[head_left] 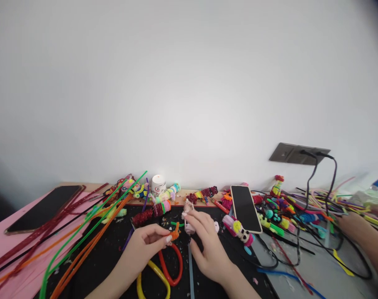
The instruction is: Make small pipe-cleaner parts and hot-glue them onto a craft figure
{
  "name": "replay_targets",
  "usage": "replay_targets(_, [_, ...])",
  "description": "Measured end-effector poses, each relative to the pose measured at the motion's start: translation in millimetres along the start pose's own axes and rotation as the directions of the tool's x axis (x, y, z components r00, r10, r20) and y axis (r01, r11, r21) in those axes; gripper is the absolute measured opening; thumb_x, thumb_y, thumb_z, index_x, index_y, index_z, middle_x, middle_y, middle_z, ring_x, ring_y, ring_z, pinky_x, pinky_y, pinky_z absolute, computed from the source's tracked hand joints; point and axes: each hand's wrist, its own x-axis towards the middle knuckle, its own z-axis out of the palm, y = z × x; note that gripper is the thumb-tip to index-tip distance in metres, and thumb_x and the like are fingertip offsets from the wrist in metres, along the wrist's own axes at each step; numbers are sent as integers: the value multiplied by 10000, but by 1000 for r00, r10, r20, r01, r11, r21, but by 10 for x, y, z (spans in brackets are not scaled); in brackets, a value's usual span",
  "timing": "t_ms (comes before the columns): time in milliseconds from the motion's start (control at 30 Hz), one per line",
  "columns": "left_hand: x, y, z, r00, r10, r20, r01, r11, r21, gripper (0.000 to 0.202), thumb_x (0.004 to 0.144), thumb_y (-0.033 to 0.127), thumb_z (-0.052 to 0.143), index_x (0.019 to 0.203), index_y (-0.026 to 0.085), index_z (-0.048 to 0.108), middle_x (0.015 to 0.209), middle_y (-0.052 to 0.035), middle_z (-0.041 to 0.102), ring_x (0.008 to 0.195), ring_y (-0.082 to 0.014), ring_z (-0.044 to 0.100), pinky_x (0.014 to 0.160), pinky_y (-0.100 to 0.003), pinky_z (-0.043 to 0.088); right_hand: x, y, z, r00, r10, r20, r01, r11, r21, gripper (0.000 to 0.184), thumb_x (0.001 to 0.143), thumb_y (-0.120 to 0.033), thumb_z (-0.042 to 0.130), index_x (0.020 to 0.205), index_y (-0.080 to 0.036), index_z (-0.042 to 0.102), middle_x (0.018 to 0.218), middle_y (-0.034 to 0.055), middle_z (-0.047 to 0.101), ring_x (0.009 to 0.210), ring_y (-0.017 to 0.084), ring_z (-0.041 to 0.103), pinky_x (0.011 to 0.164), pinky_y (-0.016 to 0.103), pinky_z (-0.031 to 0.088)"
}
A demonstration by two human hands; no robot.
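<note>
Left hand [148, 244] pinches orange piece [175, 234]; right hand [207, 245] covers glue gun [189, 228] near desk's [181, 193] far edge, grip unclear.

On the left of the desk [180, 194], a phone [41, 211] lies on a sheet [20, 263], fuzzy stems [45, 227] crossing its near edge. Behind the left hand [149, 245] a cup [158, 183] stands by the wall [189, 104]; two loops [181, 261] lie on the mat [247, 265] in front. Right of the right hand [206, 245] rests another phone [246, 209], a figure [244, 236] just before it, with cords [335, 171] dropping from an outlet [290, 153] farther right.
</note>
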Motion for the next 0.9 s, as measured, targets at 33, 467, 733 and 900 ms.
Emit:
replay_targets(33, [3,-17,2,1000,7,21,-7,1000,2,95,610,233,744,652,164,693,642,-17,715,645,-175,647,641,-247,504,2,-31,1,999,-19,26,18,1000,14,604,762,-40,433,1330,-236,363,1348,61,407,1222,242,353,1022,427,297])
replay_targets(467, [-1,15,-5,997,-60,-51,61,998,13,126,618,274,740,691,171,730,673,-23,742,685,-193,668,663,-249,514,-12,26,96,999,-23,-29,25,996,86,306,868,-68,441,1118,-207,550,1060,74,606,991,208,517,889,379,420])
replay_targets(733, [-26,14,30,991,-94,-99,93,996,-15,180,623,308,732,735,168,740,733,-40,752,731,-205,667,695,-268,519,-23,44,190,993,-79,-87,85,994,71,194,882,-96,474,1001,-187,599,912,61,644,861,187,550,778,339,454])
replay_targets(900, [-42,2,49,986,-108,-126,107,994,-11,195,612,325,735,718,161,740,701,-41,743,712,-207,662,689,-282,524,-17,1,205,991,-90,-96,93,995,29,184,883,-100,475,976,-189,606,886,54,652,825,186,560,742,334,461])
